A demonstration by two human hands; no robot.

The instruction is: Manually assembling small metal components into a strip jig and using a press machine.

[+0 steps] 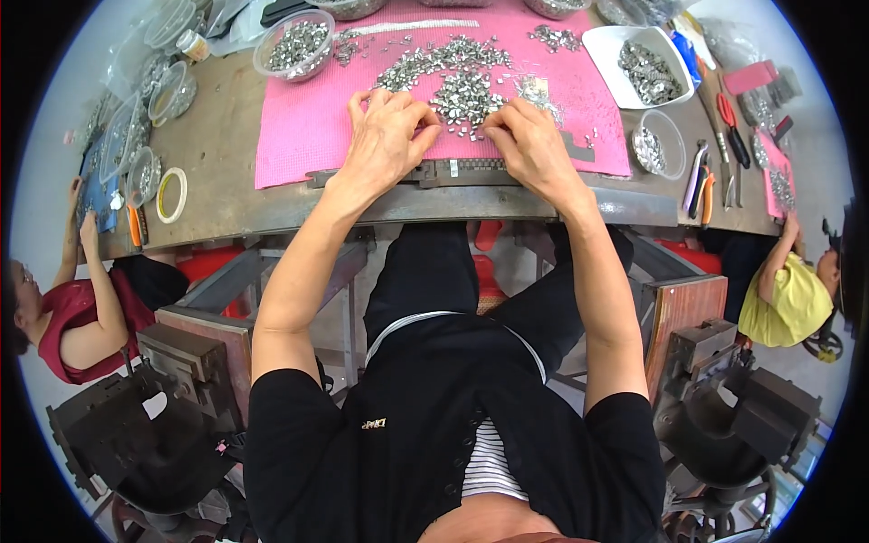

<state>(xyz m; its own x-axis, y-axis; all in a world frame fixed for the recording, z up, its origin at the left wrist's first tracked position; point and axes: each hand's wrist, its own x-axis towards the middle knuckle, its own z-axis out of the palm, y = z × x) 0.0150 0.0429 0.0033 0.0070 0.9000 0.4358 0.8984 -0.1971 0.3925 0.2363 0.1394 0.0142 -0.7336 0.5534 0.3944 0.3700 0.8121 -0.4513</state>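
Observation:
A heap of small shiny metal pieces [463,98] lies on a pink ribbed mat [303,127] before me. At the heap's left edge my left hand [385,136] is bent, its thumb and forefinger drawn into a pinch. My right hand [534,140] is at the right edge, fingers curled together, tips down by the pieces. What either hand grips, if anything, is too small or hidden to make out. Between my wrists a dark metal bar fixture [457,170] runs along the mat's front, with a row of small pieces set in it.
Metal pieces fill a round plastic tub [294,47] at far left and a white tray [605,63] at far right. A clear bowl [659,145], pliers [695,176] and red-handled cutters [727,110] lie rightward; a tape roll [171,195] leftward. Other people sit at both sides.

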